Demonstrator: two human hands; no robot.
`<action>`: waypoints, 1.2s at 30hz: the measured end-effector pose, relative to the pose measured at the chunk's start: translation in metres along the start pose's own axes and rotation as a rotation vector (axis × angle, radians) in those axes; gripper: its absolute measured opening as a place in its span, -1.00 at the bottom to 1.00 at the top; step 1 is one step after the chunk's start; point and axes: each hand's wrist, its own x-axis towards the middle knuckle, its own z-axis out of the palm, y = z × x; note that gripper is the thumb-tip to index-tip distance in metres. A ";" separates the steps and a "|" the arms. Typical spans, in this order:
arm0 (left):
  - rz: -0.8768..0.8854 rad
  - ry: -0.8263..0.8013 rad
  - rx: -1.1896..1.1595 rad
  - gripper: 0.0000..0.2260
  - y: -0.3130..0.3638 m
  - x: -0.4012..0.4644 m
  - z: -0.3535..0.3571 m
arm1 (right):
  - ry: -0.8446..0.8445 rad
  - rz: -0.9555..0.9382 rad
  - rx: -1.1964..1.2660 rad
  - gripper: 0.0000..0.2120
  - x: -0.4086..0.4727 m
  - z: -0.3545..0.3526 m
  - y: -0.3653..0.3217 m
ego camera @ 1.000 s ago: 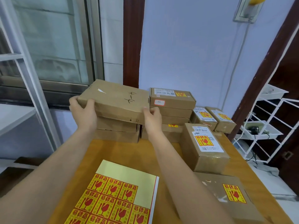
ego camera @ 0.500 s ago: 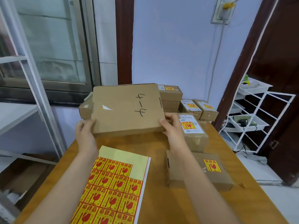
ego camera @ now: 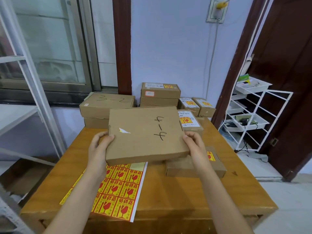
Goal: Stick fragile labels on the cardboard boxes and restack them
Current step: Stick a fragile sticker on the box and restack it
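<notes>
A flat cardboard box marked "4-4" (ego camera: 145, 134) hangs tilted above the wooden table (ego camera: 185, 191). My left hand (ego camera: 99, 147) grips its left edge, thumb on top. My right hand (ego camera: 195, 146) grips its right edge. Under its near edge lies a sheet of red-and-yellow fragile labels (ego camera: 116, 191). A flat labelled box (ego camera: 214, 164) lies on the table below my right hand. At the back left is a stack topped by a box marked "3-2" (ego camera: 108, 105), with no label on its top.
Labelled boxes stand at the back: a stack of brown boxes (ego camera: 160, 93), two small ones (ego camera: 197, 105) and one with a shipping label (ego camera: 189, 122). A white wire rack (ego camera: 249, 119) stands right of the table, a metal shelf frame (ego camera: 30, 81) left.
I lifted the "4-4" box off the back-left stack and brought it toward me, over the label sheet. The "3-2" box beneath it is now uncovered.
</notes>
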 end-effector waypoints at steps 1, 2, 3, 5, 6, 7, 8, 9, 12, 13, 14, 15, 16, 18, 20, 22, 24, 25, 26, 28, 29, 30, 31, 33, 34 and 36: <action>-0.014 -0.017 0.008 -0.86 0.000 -0.005 -0.002 | -0.002 -0.004 -0.012 -0.83 -0.005 -0.003 0.001; -0.027 -0.033 0.022 -0.83 0.000 -0.009 -0.005 | -0.011 -0.005 -0.028 -0.83 -0.011 -0.005 0.002; -0.038 -0.041 0.042 -0.79 0.000 -0.014 -0.007 | -0.021 0.002 -0.047 -0.82 -0.016 -0.006 0.003; -0.051 -0.052 0.074 -0.78 -0.002 -0.023 -0.012 | -0.039 0.017 -0.072 -0.82 -0.025 -0.007 0.006; -0.065 -0.058 0.082 -0.79 -0.003 -0.027 -0.016 | -0.051 0.029 -0.075 -0.81 -0.030 -0.007 0.007; -0.084 -0.060 0.088 -0.81 -0.005 -0.032 -0.019 | -0.067 0.041 -0.072 -0.81 -0.035 -0.006 0.008; -0.099 -0.067 0.096 -0.79 -0.006 -0.036 -0.023 | -0.081 0.062 -0.059 -0.79 -0.040 -0.006 0.009; -0.111 -0.084 0.109 -0.76 -0.007 -0.040 -0.027 | -0.094 0.087 -0.034 -0.77 -0.044 -0.006 0.011; -0.106 -0.176 0.170 -0.62 -0.011 -0.052 -0.040 | -0.128 0.222 0.133 -0.70 -0.056 -0.008 0.015; -0.087 -0.194 0.197 -0.59 -0.012 -0.055 -0.043 | -0.120 0.251 0.155 -0.69 -0.058 -0.009 0.018; -0.064 -0.198 0.235 -0.60 -0.014 -0.056 -0.047 | -0.099 0.261 0.159 -0.70 -0.060 -0.010 0.019; -0.053 -0.188 0.279 -0.64 -0.016 -0.056 -0.049 | -0.063 0.264 0.167 -0.74 -0.061 -0.012 0.019; -0.031 -0.162 0.340 -0.71 -0.019 -0.054 -0.054 | -0.026 0.266 0.174 -0.79 -0.063 -0.015 0.019; 0.074 -0.128 0.548 -0.81 -0.027 -0.050 -0.065 | 0.036 0.283 0.194 -0.81 -0.065 -0.023 0.019; 0.159 -0.153 0.790 -0.88 -0.038 -0.052 -0.077 | 0.069 0.286 0.201 -0.85 -0.070 -0.033 0.020; 0.236 -0.221 0.991 -0.86 -0.047 -0.057 -0.082 | 0.099 0.275 0.195 -0.81 -0.073 -0.041 0.019; 0.263 -0.311 1.114 -0.77 -0.051 -0.061 -0.083 | 0.113 0.253 0.153 -0.75 -0.074 -0.046 0.016; 0.250 -0.369 1.171 -0.66 -0.052 -0.062 -0.082 | 0.107 0.236 0.136 -0.73 -0.075 -0.046 0.014; 0.240 -0.414 1.228 -0.53 -0.053 -0.063 -0.081 | 0.098 0.227 0.127 -0.71 -0.076 -0.046 0.013; 0.236 -0.436 1.317 -0.35 -0.056 -0.064 -0.081 | 0.068 0.229 0.116 -0.72 -0.079 -0.042 0.012; 0.240 -0.420 1.328 -0.31 -0.055 -0.065 -0.082 | 0.045 0.233 0.113 -0.76 -0.082 -0.039 0.013; 0.250 -0.399 1.318 -0.29 -0.056 -0.064 -0.083 | 0.021 0.238 0.108 -0.79 -0.084 -0.035 0.013; 0.258 -0.375 1.308 -0.32 -0.055 -0.064 -0.084 | -0.002 0.241 0.097 -0.81 -0.086 -0.031 0.014; 0.249 -0.320 1.330 -0.48 -0.054 -0.060 -0.086 | -0.032 0.248 0.081 -0.83 -0.088 -0.021 0.016; 0.225 -0.297 1.345 -0.58 -0.050 -0.058 -0.085 | -0.041 0.249 0.081 -0.85 -0.089 -0.016 0.016; 0.144 -0.208 1.278 -0.76 -0.046 -0.051 -0.084 | -0.054 0.244 0.087 -0.91 -0.090 -0.008 0.016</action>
